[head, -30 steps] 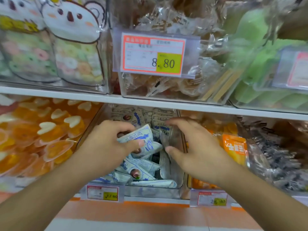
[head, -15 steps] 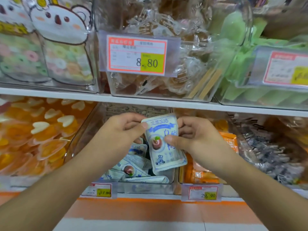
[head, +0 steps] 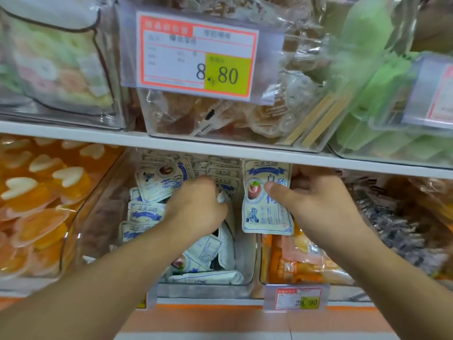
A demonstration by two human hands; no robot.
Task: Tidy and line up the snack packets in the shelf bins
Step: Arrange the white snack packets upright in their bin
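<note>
A clear plastic bin point(head: 247, 271) on the lower shelf holds several white-and-blue snack packets point(head: 147, 213), some standing at the back, others lying loose at the front. My right hand point(head: 311, 200) pinches one upright white-and-blue packet point(head: 267, 209) by its right side, above the bin's right wall. My left hand point(head: 196, 204) reaches down into the bin among the packets, fingers curled on the edge of a packet point(head: 221, 198); its fingertips are hidden.
Left of the bin lies a bin of orange heart-shaped jellies point(head: 36, 192); right of it stands a bin of orange packets point(head: 304, 261), then dark wrapped sweets point(head: 402, 229). The upper shelf edge point(head: 220, 150) hangs close above my hands, with a price tag point(head: 198, 55).
My left hand let go of the packet that both hands held and dropped into the bin. My right hand keeps that packet, shifted right. The camera moved closer.
</note>
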